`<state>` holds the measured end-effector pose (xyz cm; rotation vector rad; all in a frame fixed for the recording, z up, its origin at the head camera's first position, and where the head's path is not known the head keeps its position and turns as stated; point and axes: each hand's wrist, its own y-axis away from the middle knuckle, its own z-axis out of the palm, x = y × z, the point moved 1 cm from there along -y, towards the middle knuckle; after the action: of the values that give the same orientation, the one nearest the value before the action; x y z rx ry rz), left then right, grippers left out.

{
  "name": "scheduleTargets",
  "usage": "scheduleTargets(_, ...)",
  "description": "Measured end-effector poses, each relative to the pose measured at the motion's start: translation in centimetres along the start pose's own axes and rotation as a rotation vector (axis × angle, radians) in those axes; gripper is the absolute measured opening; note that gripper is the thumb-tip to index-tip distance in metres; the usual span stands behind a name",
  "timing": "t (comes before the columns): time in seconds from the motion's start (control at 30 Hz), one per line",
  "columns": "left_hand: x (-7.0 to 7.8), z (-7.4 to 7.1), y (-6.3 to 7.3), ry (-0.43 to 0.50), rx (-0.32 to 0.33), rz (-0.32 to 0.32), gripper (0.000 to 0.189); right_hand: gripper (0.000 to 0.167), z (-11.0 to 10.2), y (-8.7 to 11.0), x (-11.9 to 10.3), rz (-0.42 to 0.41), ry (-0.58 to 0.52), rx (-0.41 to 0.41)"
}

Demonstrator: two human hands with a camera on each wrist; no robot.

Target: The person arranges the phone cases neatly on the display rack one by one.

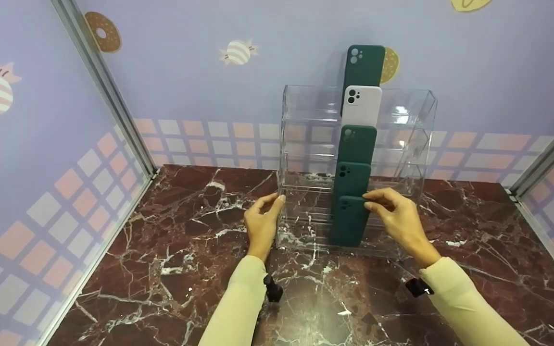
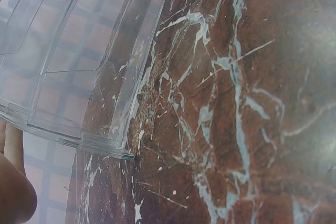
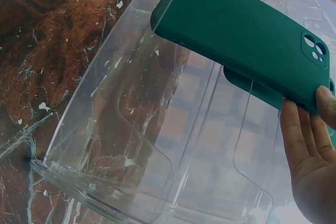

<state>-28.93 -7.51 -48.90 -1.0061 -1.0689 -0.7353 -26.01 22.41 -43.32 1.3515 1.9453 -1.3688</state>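
Note:
A clear acrylic tiered rack (image 1: 301,211) stands on the marble tabletop. A column of phone cases rises through its tiers: a dark green one at the top (image 1: 368,65), a white one (image 1: 361,106), then several more green ones. My right hand (image 1: 399,221) pinches the upper right edge of the front green phone case (image 1: 349,223); the right wrist view shows that case (image 3: 241,30) with thumb and fingers near its camera cutouts. My left hand (image 1: 262,221) touches the rack's left side wall, fingers fairly straight. Only part of the left hand (image 2: 13,182) shows in the left wrist view.
A patterned lilac wall (image 1: 200,86) stands behind the rack, with a metal corner strip (image 1: 108,91) on the left. Reddish-brown marble tabletop (image 1: 176,288) extends around the rack. Small black devices are worn on the left wrist (image 1: 273,288) and right wrist (image 1: 419,287).

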Motion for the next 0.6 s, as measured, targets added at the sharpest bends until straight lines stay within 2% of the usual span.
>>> scheduleTargets(0.6, -0.1, 2.8, 0.7, 0.027, -0.087, -0.009, 0.021, 0.017, -2.1, 2.1, 0.8, 0.098, 0.046, 0.037)
